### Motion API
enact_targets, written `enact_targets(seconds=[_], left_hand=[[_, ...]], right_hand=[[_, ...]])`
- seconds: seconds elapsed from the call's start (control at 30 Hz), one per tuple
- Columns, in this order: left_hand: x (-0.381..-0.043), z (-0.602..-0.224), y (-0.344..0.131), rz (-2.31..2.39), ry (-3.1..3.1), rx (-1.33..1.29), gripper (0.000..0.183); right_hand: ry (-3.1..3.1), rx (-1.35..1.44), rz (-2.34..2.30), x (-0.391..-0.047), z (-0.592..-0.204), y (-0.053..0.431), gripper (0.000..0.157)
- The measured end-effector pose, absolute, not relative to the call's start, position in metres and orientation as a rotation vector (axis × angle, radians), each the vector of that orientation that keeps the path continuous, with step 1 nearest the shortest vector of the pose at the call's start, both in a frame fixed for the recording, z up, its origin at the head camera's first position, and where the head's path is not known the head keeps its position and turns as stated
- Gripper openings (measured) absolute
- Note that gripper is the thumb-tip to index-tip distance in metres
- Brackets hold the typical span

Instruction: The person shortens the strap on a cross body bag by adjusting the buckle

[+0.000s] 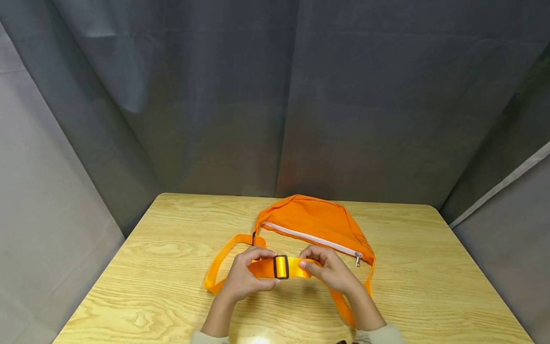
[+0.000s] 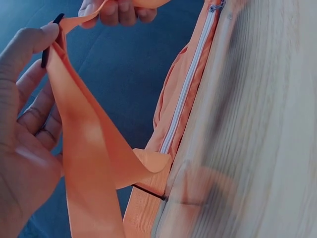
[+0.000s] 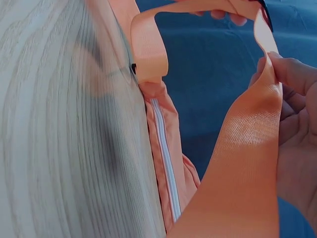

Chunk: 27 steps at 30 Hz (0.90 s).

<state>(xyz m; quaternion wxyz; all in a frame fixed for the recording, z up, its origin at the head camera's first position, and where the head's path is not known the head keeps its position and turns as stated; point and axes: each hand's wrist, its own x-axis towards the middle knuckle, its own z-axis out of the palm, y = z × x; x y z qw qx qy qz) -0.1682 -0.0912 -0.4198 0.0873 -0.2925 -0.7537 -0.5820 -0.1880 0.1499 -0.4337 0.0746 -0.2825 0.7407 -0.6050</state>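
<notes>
An orange waist bag with a white zipper lies on the table, its orange strap looping toward the person. My left hand pinches the black slide buckle on the strap between thumb and fingers, at the buckle's upper and lower edges. Just right of the buckle, my right hand pinches the strap between thumb and fingers. In the left wrist view the thumb presses on the buckle. The right wrist view shows the strap running down from the right hand's pinch.
The wood-grain table carries the bag near its far edge. A metal zipper pull hangs at the bag's right end, and a black ring joins the strap at its left. Grey curtains stand behind and at both sides.
</notes>
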Motion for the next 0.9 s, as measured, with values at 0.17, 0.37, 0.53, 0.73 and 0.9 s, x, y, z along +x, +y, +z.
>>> enact_targets(seconds=[0.17,0.37,0.53,0.73,0.9], left_hand=[[-0.169,-0.42,-0.088,-1.7,-2.227,-0.91,0.044],[-0.169,-0.421,-0.087,-1.675,-2.221,-0.925,0.045],[-0.168,-0.418,-0.088,-1.651,-2.23,-0.903,0.045],[-0.169,-0.419,-0.089,-1.664,-2.239,-0.915,0.044],[-0.168,-0.42,-0.089,-1.688,-2.266,-0.899,0.044]], right_hand=[[2.127,-0.89,-1.859,-0.193,-0.441,0.145,0.008],[2.081,-0.911,-1.86,-0.193,-0.442,0.141,0.01],[2.166,-0.811,-1.81,-0.19,-0.438,0.148,0.017],[2.284,-0.731,-1.718,-0.178,-0.419,0.156,0.013],[2.254,-0.741,-1.756,-0.181,-0.425,0.157,0.01]])
